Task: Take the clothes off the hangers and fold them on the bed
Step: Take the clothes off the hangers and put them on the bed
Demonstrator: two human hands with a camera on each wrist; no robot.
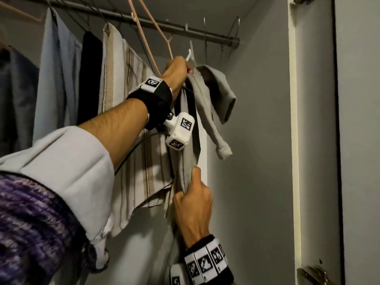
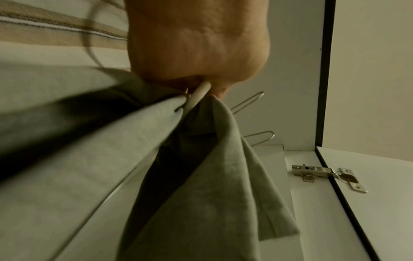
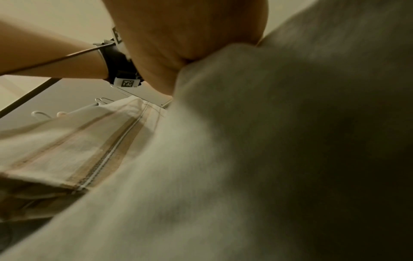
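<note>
A grey sweatshirt-like garment [image 1: 207, 93] hangs bunched on a white hanger [image 1: 190, 55] near the right end of the closet rail [image 1: 185, 30]. My left hand [image 1: 176, 73] grips the white hanger [image 2: 198, 95] at its top, with the grey garment [image 2: 201, 185] draping from it. Lower down, my right hand [image 1: 192, 200] clutches a gathered fold of the same grey garment [image 3: 245, 159], thumb pressed along the cloth. One sleeve with a ribbed cuff [image 1: 223, 150] dangles to the right.
A beige striped garment [image 1: 131, 120] hangs just left of the grey one. Further left hang a black item [image 1: 90, 75] and a pale blue shirt [image 1: 57, 75]. An empty pink hanger [image 1: 148, 31] and wire hooks [image 1: 234, 27] sit on the rail. The closet side wall [image 1: 257, 140] and door [image 1: 312, 140] stand close on the right.
</note>
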